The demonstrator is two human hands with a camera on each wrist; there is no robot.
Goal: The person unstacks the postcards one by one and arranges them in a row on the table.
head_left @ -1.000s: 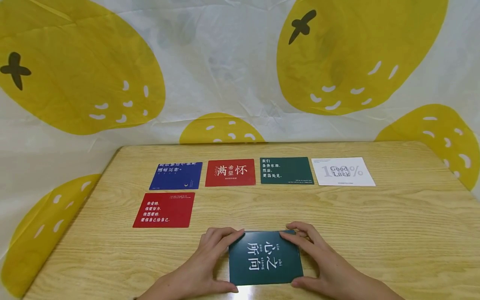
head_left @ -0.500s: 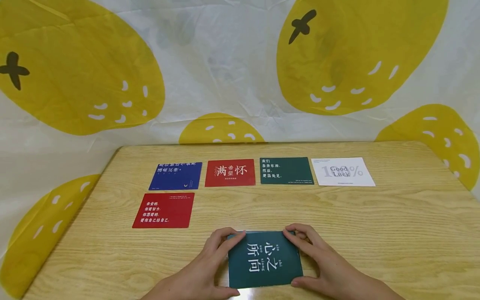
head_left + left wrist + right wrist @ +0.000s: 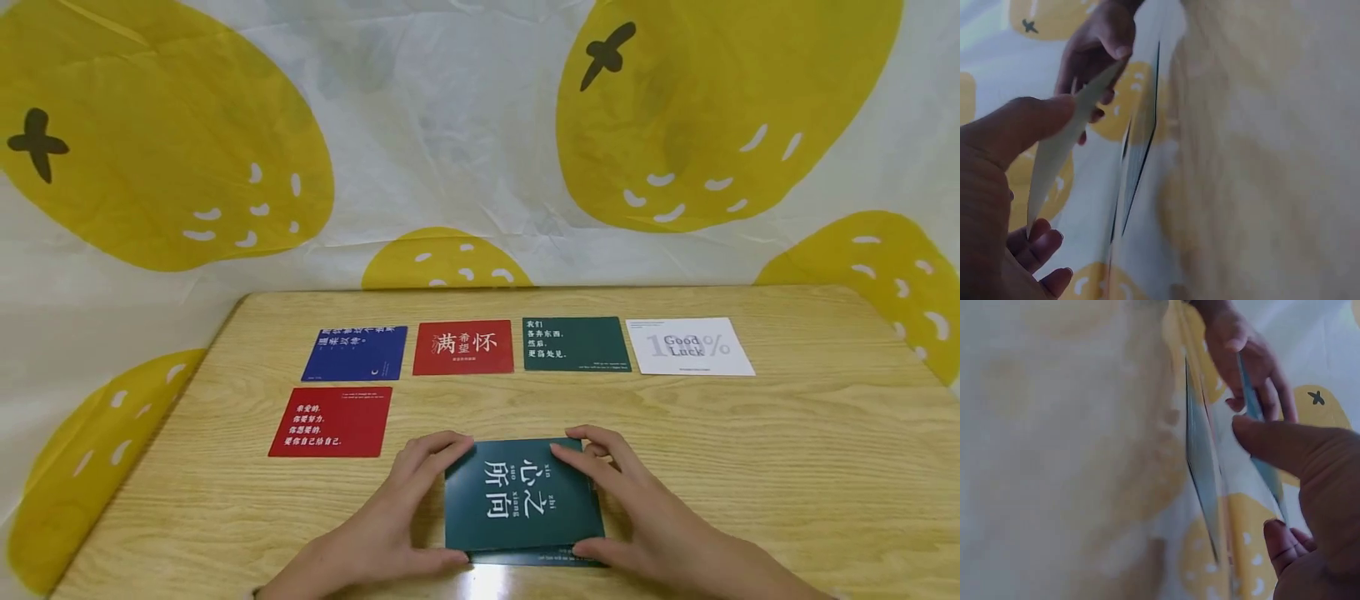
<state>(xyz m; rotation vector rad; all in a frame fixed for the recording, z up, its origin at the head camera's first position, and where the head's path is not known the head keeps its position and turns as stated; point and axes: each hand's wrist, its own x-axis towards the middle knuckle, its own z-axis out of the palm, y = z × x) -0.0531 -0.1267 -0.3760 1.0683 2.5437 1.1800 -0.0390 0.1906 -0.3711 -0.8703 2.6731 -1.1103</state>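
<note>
A dark green postcard (image 3: 517,500) with large white Chinese characters, turned sideways, is raised off the table at the front. My left hand (image 3: 386,521) pinches its left side, fingers at the far corner and thumb at the near one. On the opposite side my right hand (image 3: 641,504) holds it the same way. Below its near edge shows a strip of another green card (image 3: 536,557) with small white print. Both wrist views show a gap between the held postcard (image 3: 1063,144) and the lower card (image 3: 1200,456) lying on the table.
Along the back of the wooden table (image 3: 825,467) lie a blue card (image 3: 354,354), a red card (image 3: 462,348), a green card (image 3: 576,344) and a white "Good Luck" card (image 3: 690,347). Another red card (image 3: 330,422) lies in front of the blue one. A lemon-print cloth (image 3: 450,125) hangs behind.
Both hands have lifted the top green postcard, which now sits higher in the head view. A second green card has come into sight under it. The laid-out cards have stayed in place.
</note>
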